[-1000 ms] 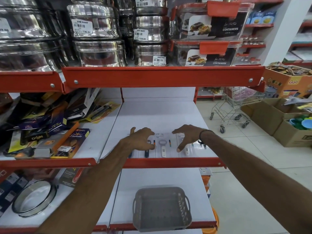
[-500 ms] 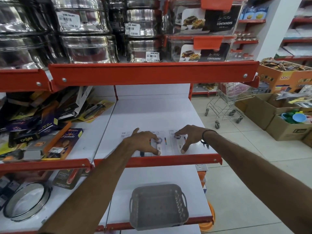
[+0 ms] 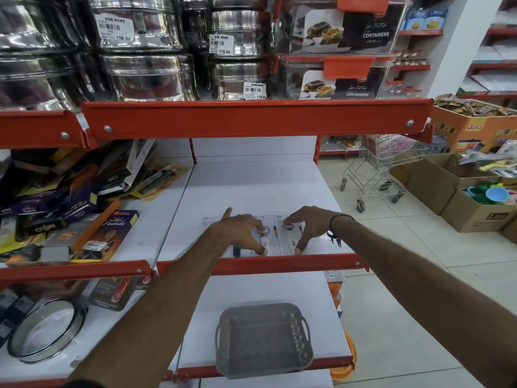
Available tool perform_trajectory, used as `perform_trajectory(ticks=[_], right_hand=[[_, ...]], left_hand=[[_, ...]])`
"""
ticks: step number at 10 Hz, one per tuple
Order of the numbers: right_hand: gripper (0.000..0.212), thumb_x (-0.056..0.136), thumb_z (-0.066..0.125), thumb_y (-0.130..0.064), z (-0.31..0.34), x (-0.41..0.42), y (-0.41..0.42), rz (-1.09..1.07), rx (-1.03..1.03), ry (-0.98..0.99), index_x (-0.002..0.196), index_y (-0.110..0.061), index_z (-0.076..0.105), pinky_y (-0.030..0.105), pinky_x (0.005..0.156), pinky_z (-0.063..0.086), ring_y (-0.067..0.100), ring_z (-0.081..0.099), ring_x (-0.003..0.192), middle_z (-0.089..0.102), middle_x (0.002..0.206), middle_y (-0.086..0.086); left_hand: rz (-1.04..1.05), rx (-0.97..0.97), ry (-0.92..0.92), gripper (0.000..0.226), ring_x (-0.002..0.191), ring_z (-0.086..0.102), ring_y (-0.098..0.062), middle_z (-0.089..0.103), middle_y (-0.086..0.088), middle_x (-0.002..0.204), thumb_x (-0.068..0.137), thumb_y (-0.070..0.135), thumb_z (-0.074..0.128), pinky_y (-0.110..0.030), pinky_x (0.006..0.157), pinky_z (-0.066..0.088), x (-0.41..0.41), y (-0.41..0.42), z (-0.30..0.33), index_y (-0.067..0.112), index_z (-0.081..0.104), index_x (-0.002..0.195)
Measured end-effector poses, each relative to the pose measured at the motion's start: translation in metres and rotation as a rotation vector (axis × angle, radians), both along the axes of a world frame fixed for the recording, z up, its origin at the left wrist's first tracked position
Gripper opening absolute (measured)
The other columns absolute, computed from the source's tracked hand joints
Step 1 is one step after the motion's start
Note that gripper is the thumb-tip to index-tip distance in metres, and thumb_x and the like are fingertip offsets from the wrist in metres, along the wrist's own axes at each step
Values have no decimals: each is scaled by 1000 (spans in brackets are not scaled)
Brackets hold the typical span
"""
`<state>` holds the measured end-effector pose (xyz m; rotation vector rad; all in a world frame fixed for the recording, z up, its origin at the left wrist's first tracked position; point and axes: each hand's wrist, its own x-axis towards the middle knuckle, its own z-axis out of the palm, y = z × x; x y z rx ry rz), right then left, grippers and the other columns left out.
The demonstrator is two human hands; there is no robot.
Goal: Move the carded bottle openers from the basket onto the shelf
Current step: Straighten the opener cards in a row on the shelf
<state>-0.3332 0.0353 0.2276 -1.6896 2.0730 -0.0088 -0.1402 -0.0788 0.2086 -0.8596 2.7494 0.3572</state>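
Nearest the viewer, at 6 o'clock, a grey plastic basket (image 3: 264, 340) sits on the lower shelf, its near edge at the shelf's front lip. It looks empty, though its near inner wall is hidden.

Above it, on the white middle shelf (image 3: 251, 189), both arms reach forward. The carded bottle openers (image 3: 275, 236) lie flat in a row just behind the shelf's red front rail, at the centre of the view. The left hand (image 3: 240, 233) rests on the left and middle cards, fingers spread, forefinger pointing away toward 12 o'clock, thumb tip pressed near a white opener. The right hand (image 3: 306, 226), at 3 o'clock from the left, arches over the rightmost card, with fingertips on the opener's ring and thumb at its lower end. Neither hand clamps anything; both press down with fingers apart.

Risks, as a judgement: the cards sit close to the rail, so a careless pull-back could drag one over the edge. Sliding one card may also push it over its neighbour.

Farther off, at 9 o'clock, boxed goods are heaped loosely; at 12 o'clock, steel tins (image 3: 145, 77) fill the top shelf.
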Motion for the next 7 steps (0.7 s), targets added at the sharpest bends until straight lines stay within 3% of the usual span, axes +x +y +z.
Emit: perform_trajectory(ticks=[1, 3, 4, 5, 6, 7], right_hand=[[91, 66, 89, -35, 1, 2, 0, -8, 8, 0, 144, -19, 46, 40, 120, 26, 21, 36, 143, 43, 154, 0], [89, 71, 86, -34, 11, 10, 11, -18, -22, 8, 146, -13, 43, 38, 118, 26, 25, 37, 142, 41, 155, 5], [74, 72, 83, -43, 21, 16, 21, -95, -198, -19, 138, -24, 54, 41, 114, 36, 22, 47, 134, 49, 148, 0], [58, 77, 76, -51, 33, 25, 30, -83, -332, 36, 129, -32, 61, 38, 105, 45, 15, 56, 125, 58, 139, -8], [38, 81, 64, -61, 61, 55, 54, -58, -673, 210, 108, -36, 70, 32, 86, 54, 5, 64, 104, 71, 113, -17], [30, 85, 62, -57, 86, 81, 75, 4, -1037, 239, 89, -30, 74, 31, 74, 55, 3, 65, 86, 75, 92, -16]], left_hand=[[-2, -2, -10, 77, 145, 33, -23, 39, 1, 157, 74, 67, 67, -60, 121, -8, -1, 0, 0, 32, 48, 140], [7, 41, 49, 72, 142, 36, -24, 37, 1, 157, 79, 59, 65, -59, 119, 8, 7, 6, -4, 34, 42, 142], [22, 14, 159, 66, 146, 31, -22, 32, 1, 160, 86, 58, 59, -59, 121, 7, 23, 11, -3, 35, 39, 145], [-2, -30, 272, 61, 140, 40, -23, 40, 0, 156, 90, 56, 55, -52, 118, 25, 35, 21, 8, 28, 43, 143], [-100, -359, 448, 54, 118, 59, -22, 58, 1, 136, 94, 59, 45, -41, 94, 49, 66, 48, 49, 22, 54, 132], [-168, -637, 626, 49, 109, 62, -24, 63, -3, 127, 96, 55, 40, -40, 86, 50, 90, 64, 83, 18, 57, 125]])
